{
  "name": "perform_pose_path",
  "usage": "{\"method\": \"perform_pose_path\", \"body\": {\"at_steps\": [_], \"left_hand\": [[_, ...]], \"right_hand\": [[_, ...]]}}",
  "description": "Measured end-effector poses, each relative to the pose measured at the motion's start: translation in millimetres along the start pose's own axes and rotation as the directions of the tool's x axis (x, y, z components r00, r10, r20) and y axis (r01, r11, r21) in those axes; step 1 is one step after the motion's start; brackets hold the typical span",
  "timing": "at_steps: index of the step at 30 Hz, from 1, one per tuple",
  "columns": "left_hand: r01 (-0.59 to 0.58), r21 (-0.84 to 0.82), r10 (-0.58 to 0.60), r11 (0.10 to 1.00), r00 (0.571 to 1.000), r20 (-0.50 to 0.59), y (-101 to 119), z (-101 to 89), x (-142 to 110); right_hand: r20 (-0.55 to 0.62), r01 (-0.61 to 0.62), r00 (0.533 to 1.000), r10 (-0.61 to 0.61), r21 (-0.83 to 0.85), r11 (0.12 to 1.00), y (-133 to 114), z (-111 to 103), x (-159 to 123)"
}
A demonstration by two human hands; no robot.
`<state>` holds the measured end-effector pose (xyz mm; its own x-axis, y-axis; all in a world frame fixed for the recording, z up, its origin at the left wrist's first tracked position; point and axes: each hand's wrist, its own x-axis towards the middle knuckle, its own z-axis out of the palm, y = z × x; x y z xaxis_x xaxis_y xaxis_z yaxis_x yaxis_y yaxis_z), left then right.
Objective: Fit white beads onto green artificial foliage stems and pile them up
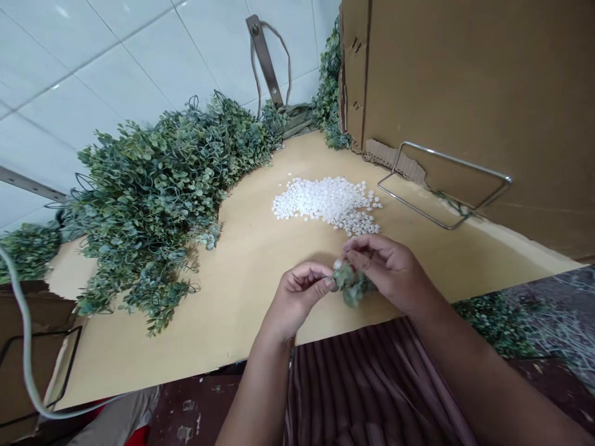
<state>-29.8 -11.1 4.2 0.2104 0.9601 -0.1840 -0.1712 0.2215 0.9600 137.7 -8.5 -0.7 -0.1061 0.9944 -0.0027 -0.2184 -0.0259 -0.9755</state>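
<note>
Near the front edge of the tabletop, my two hands meet at a small sprig of artificial leaves (353,286). My left hand (304,292) pinches the sprig's left end between thumb and forefinger. My right hand (385,266) has its fingertips closed at the top of the sprig, beside a small white round piece (338,264); whether they grip that piece or the leaves is hard to make out. Just beyond my hands lies a loose heap of small white round pieces (330,199). The leaves look slightly blurred.
A big pile of artificial greenery (162,192) covers the left of the tan tabletop (251,248). At right stand a large cardboard sheet (465,80) and a metal wire frame (446,186). A pale cable (25,334) hangs at left. More greenery (495,322) sits below, right.
</note>
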Motion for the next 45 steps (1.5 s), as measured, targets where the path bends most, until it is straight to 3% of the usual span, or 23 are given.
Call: {"method": "perform_pose_path", "body": {"at_steps": [6,11,15,17,19,21,23,26,28,30,32,34,36,40,45], "left_hand": [[-0.061,-0.049,0.055,0.997,0.990,-0.128,-5.3,5.8,8.7],[-0.093,-0.025,0.086,0.995,0.974,-0.208,-5.3,14.2,12.5],[-0.009,-0.029,0.005,1.000,0.990,-0.139,0.0,12.9,16.9],[-0.022,0.053,0.027,0.998,0.993,-0.112,4.5,6.7,25.7],[-0.097,0.239,0.137,0.966,0.978,-0.158,8.7,-1.9,40.7],[-0.144,0.511,0.292,0.847,0.930,-0.222,11.3,-10.6,60.1],[-0.124,0.753,0.390,0.646,0.902,-0.186,12.2,-17.3,79.7],[-0.096,0.915,0.424,0.391,0.902,-0.086,11.3,-22.5,101.4],[-0.090,0.944,0.431,0.316,0.901,-0.059,10.6,-23.8,108.2],[-0.094,0.927,0.435,0.362,0.897,-0.079,10.6,-24.4,108.1],[-0.107,0.819,0.397,0.563,0.905,-0.154,11.7,-23.6,100.7],[-0.107,0.580,0.284,0.808,0.932,-0.224,13.7,-20.0,86.3],[-0.068,0.303,0.139,0.950,0.966,-0.219,15.0,-13.3,67.2],[0.065,-0.021,-0.068,0.998,0.986,-0.152,11.2,2.5,33.2],[0.077,-0.151,-0.100,0.986,0.983,-0.155,2.2,10.6,21.5]], "right_hand": [[0.188,0.159,0.974,-0.127,-0.169,0.973,17.9,14.3,2.0],[0.081,0.098,0.994,-0.079,-0.265,0.959,17.2,17.3,0.7],[0.056,0.157,0.988,-0.146,-0.341,0.927,13.9,19.5,0.9],[0.028,0.166,0.985,-0.170,-0.399,0.902,13.3,19.9,0.6],[0.017,0.173,0.983,-0.184,-0.441,0.881,13.7,20.1,0.3],[0.018,0.174,0.982,-0.188,-0.465,0.868,15.1,20.8,0.4],[0.003,0.168,0.982,-0.190,-0.489,0.856,16.9,21.7,0.6],[-0.008,0.147,0.985,-0.175,-0.504,0.851,18.9,22.8,1.0],[-0.001,0.142,0.987,-0.163,-0.491,0.860,19.4,22.8,1.2],[0.002,0.142,0.987,-0.161,-0.474,0.869,19.4,22.4,1.4],[-0.008,0.134,0.988,-0.154,-0.459,0.878,19.3,21.8,1.3],[-0.021,0.120,0.989,-0.144,-0.445,0.887,19.3,21.6,1.1],[-0.023,0.115,0.990,-0.139,-0.438,0.892,19.4,21.6,0.7],[-0.010,0.150,0.985,-0.170,-0.426,0.892,18.5,21.7,-0.9],[-0.006,0.170,0.982,-0.191,-0.431,0.886,17.1,21.1,-3.6]]}}
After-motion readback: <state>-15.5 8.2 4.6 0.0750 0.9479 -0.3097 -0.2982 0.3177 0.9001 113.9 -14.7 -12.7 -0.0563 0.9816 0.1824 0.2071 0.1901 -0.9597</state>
